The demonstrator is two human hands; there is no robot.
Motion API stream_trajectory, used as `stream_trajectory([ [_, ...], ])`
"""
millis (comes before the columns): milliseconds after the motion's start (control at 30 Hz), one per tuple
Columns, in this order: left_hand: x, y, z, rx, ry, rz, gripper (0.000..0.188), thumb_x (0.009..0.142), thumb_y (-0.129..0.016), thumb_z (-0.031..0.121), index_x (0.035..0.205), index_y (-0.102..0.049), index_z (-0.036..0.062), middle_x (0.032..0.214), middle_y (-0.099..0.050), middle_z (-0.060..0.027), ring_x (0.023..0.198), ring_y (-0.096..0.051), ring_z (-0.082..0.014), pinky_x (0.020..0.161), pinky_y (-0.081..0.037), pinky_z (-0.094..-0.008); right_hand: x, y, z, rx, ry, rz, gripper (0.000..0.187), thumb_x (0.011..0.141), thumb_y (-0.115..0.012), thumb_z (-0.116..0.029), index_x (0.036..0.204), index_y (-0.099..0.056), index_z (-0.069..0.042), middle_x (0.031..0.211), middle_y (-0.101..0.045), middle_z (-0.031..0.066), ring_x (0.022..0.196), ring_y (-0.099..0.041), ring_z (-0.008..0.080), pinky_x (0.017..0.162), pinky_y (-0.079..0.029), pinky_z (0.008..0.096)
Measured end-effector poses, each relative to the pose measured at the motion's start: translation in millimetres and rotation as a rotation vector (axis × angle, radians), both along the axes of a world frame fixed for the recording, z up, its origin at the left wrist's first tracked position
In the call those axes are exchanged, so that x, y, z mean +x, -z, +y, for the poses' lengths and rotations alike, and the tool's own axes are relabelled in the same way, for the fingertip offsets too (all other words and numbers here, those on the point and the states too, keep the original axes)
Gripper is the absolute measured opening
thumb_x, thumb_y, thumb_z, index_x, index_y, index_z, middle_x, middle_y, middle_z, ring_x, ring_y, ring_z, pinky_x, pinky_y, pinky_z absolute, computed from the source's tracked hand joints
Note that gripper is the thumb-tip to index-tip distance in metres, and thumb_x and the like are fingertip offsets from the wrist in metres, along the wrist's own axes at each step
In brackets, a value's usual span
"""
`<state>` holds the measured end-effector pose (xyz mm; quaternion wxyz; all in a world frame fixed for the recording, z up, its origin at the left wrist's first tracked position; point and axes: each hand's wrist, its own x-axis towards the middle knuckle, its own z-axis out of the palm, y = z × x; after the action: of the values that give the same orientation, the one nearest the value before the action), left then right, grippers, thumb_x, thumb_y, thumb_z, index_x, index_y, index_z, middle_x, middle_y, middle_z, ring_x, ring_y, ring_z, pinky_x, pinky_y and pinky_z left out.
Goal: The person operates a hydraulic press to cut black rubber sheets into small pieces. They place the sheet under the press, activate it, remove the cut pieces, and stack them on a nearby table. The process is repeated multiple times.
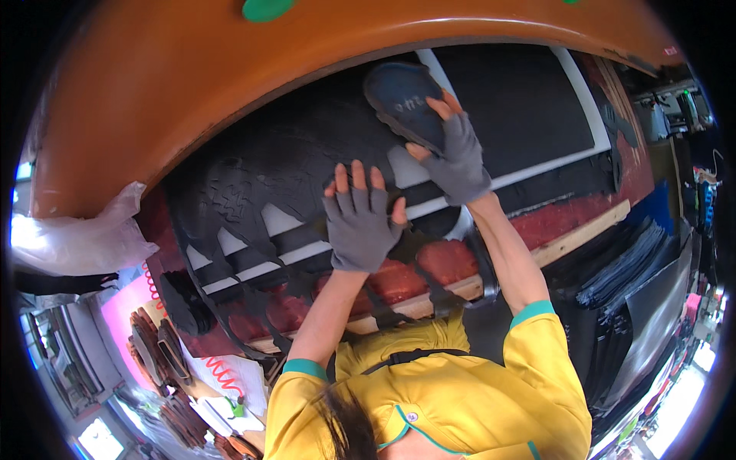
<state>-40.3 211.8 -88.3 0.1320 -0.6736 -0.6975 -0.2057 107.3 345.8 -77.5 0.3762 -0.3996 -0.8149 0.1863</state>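
1. Right hand (458, 157), grey fingerless glove: grasping a dark sole-shaped block (399, 93) (pale marks on its face) between thumb and fingers at the block's near and right edges.
2. Left hand (362, 222), matching glove: unclenched, nothing in its grip, fingers spread over black sheet material (291, 146); palm contact cannot be told.
3. Block, location: over the black sheet material, beyond the left hand and to its right, beside a white strip (435, 70).
4. Red board (552, 220), beneath the sheet material; wooden batten (583, 233) along its near edge.
5. Orange-brown panel (176, 92), arching across the far side.
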Motion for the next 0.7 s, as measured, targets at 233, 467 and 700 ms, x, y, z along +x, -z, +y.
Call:
stream_trajectory([
  [233, -29, -27, 37, 0.182, 0.032, -0.156, 0.060, 0.088, -0.061, 0.038, 0.133, -0.048, 0.0002, 0.139, -0.042, -0.0261, 0.131, -0.040, -0.0441, 0.104, -0.033, -0.0568, -18, -7, 10, 0.127, 0.117, 0.024, 0.084, 0.076, -0.078, -0.022, 0.142, -0.033, 0.004, 0.132, -0.050, 0.0245, 0.119, -0.052, 0.0409, 0.101, -0.042, 0.0460],
  [467, -77, -132, 136, 0.724, -0.073, 0.240, 0.066, 0.092, -0.055, 0.047, 0.136, -0.042, 0.0001, 0.142, -0.035, -0.0276, 0.129, -0.036, -0.0485, 0.098, -0.028, -0.0623, 39, 19, -82, 0.094, -0.022, -0.019, 0.046, 0.076, -0.079, -0.013, 0.115, -0.055, -0.005, 0.092, -0.063, 0.0117, 0.079, -0.061, 0.0290, 0.071, -0.048, 0.0391],
  [700, -69, -111, 171, 0.721, -0.011, 0.221, 0.071, 0.089, -0.059, 0.047, 0.138, -0.040, -0.0010, 0.142, -0.036, -0.0282, 0.130, -0.036, -0.0506, 0.100, -0.027, -0.0636, 27, 25, -60, 0.249, -0.051, -0.035, 0.022, 0.079, -0.076, -0.016, 0.093, -0.059, -0.009, 0.075, -0.060, 0.0072, 0.064, -0.057, 0.0276, 0.060, -0.046, 0.0392],
])
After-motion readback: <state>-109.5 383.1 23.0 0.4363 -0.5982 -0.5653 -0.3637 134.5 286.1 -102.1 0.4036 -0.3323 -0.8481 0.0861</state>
